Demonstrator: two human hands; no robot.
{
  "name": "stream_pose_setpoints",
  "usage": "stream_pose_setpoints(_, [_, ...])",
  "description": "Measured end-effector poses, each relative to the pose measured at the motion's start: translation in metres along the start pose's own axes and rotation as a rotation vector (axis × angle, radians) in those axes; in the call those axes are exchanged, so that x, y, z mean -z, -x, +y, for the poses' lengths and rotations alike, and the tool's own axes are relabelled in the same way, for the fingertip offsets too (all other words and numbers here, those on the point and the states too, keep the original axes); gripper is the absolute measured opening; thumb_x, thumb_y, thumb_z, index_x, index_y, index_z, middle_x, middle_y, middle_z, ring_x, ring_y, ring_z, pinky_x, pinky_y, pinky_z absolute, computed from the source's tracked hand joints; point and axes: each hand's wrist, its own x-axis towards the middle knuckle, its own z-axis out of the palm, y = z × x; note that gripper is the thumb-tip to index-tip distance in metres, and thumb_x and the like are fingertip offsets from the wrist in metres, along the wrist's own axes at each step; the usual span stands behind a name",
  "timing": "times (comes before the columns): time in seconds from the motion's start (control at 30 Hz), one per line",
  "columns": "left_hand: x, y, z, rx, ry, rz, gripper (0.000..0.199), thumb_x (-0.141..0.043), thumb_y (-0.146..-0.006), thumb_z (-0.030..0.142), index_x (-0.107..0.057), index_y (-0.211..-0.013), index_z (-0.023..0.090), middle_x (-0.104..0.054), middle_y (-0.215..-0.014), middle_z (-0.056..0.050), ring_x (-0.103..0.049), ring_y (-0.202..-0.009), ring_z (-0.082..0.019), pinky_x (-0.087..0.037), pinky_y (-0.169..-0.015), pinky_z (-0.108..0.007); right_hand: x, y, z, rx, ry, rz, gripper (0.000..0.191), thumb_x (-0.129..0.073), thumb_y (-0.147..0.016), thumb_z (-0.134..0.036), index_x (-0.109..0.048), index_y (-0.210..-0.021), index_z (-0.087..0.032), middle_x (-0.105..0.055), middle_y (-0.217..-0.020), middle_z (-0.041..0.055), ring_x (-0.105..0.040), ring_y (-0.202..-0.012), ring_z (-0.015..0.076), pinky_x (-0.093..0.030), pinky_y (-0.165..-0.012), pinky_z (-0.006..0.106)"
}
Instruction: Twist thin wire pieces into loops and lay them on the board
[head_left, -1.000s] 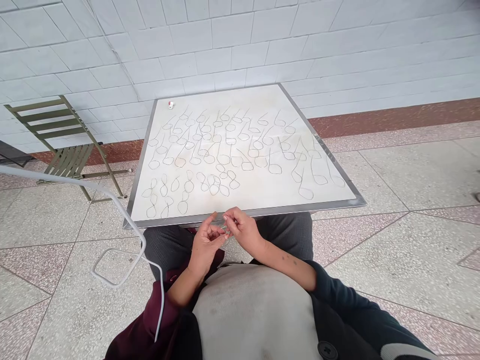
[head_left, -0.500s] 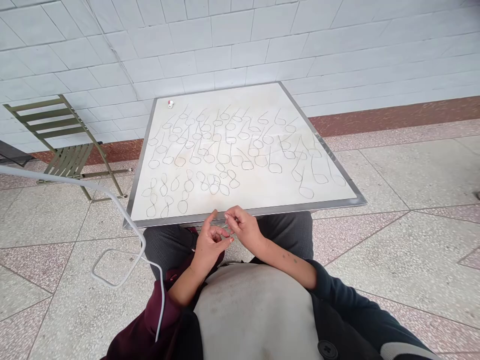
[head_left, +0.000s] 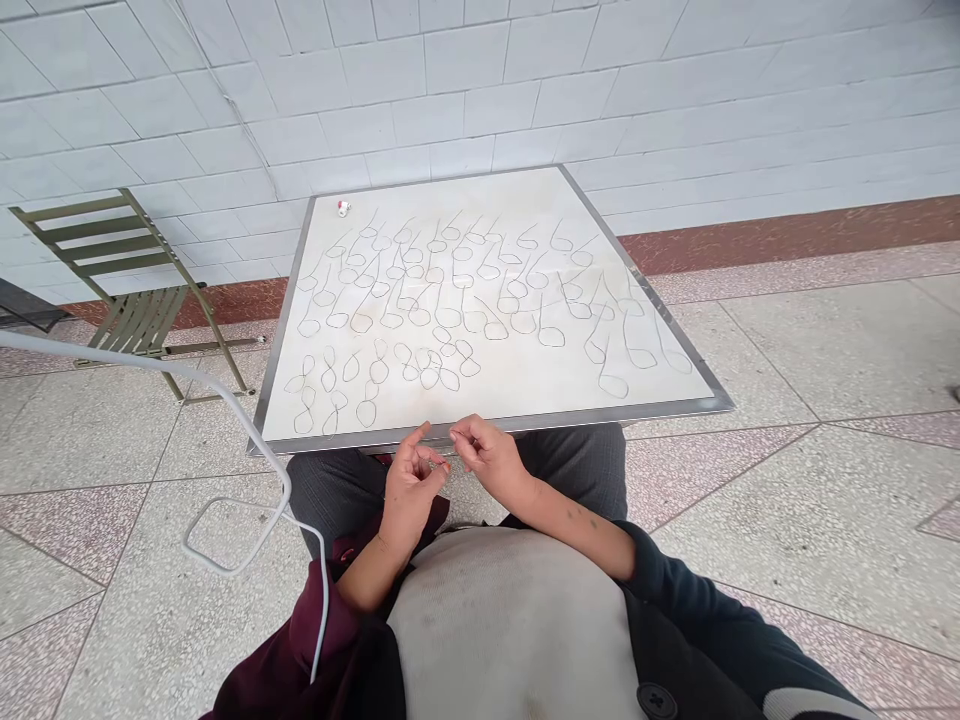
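Note:
Just off the near edge of the table [head_left: 525, 400], my left hand [head_left: 409, 485] and my right hand [head_left: 489, 458] are close together above my lap, a small gap between them. The thumb and a finger of my left hand meet in a pinch, its index finger pointing forward. My right hand is curled, fingertips pinched. A thin wire is between the fingertips, too fine to trace clearly. On the white tabletop lie bent thin wires: single loops with long straight tails [head_left: 551, 338] at the middle and back, and figure-eight double loops [head_left: 376, 370] at the near left.
A small red-and-white object [head_left: 343, 209] sits at the far left corner. Left of the table stands a green folding chair [head_left: 135, 300]. A pale grey cable [head_left: 247, 410] loops through the air at my left. A white tiled wall [head_left: 465, 110] runs behind the table.
My left hand has drawn slightly left, away from my right hand, and its fingers have closed together more. My right hand has barely moved. The wires on the table lie as before.

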Motion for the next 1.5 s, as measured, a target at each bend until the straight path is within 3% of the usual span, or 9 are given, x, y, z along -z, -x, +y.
stream_pose_setpoints(0.4, [0.002,-0.002,-0.002,0.029,0.061,0.016,0.055,-0.068,-0.079,0.028,-0.052,-0.131,0.02,-0.061,-0.077,0.002,-0.054,-0.077,-0.013,-0.039,-0.079,-0.027,0.005,-0.003,-0.003,0.107,0.097,-0.072,0.013,-0.049,-0.09,-0.022,-0.06,-0.082,-0.02,-0.061,-0.073,0.0008,-0.055,-0.064,0.013,-0.042,-0.057,0.023])
stream_pose_setpoints(0.73, [0.004,0.0,-0.001,0.071,0.02,0.008,0.061,-0.073,-0.073,0.027,-0.053,-0.131,0.022,-0.062,-0.079,0.002,-0.05,-0.068,-0.011,-0.039,-0.066,-0.023,0.011,-0.006,-0.005,0.165,0.106,-0.09,0.017,-0.047,-0.092,-0.025,-0.061,-0.084,-0.021,-0.061,-0.073,0.0018,-0.057,-0.065,0.0133,-0.043,-0.056,0.024])
stream_pose_setpoints(0.97, [0.006,-0.001,-0.002,0.013,-0.025,0.027,0.056,-0.07,-0.074,0.023,-0.054,-0.128,0.023,-0.062,-0.085,0.0,-0.044,-0.061,-0.009,-0.039,-0.062,-0.022,0.012,-0.006,-0.005,0.214,0.115,-0.147,0.018,-0.047,-0.094,-0.024,-0.062,-0.086,-0.02,-0.061,-0.074,0.002,-0.058,-0.067,0.0139,-0.045,-0.06,0.025])
stream_pose_setpoints(1.27, [0.005,0.0,0.0,0.104,0.121,-0.022,0.055,-0.072,-0.071,0.022,-0.058,-0.125,0.02,-0.06,-0.079,0.001,-0.046,-0.064,-0.01,-0.038,-0.063,-0.023,0.005,-0.006,0.006,0.263,0.11,-0.128,0.018,-0.05,-0.093,-0.024,-0.067,-0.087,-0.022,-0.067,-0.08,0.0027,-0.059,-0.073,0.0143,-0.046,-0.068,0.026])
stream_pose_setpoints(1.4, [0.005,-0.001,0.0,0.135,0.177,-0.037,0.057,-0.074,-0.069,0.021,-0.059,-0.124,0.021,-0.058,-0.071,0.004,-0.047,-0.063,-0.01,-0.039,-0.065,-0.024,0.003,-0.006,0.005,0.22,0.052,-0.147,0.018,-0.051,-0.093,-0.028,-0.067,-0.086,-0.023,-0.068,-0.083,0.0032,-0.06,-0.073,0.0153,-0.047,-0.069,0.028])
stream_pose_setpoints(1.5, [0.006,-0.001,0.0,0.107,0.212,-0.012,0.055,-0.074,-0.07,0.022,-0.06,-0.123,0.022,-0.057,-0.07,0.005,-0.049,-0.063,-0.01,-0.039,-0.067,-0.024,0.0,-0.004,0.004,0.08,-0.088,-0.162,0.018,-0.051,-0.093,-0.032,-0.065,-0.097,-0.022,-0.066,-0.084,0.0027,-0.057,-0.061,0.0123,-0.049,-0.063,0.028])
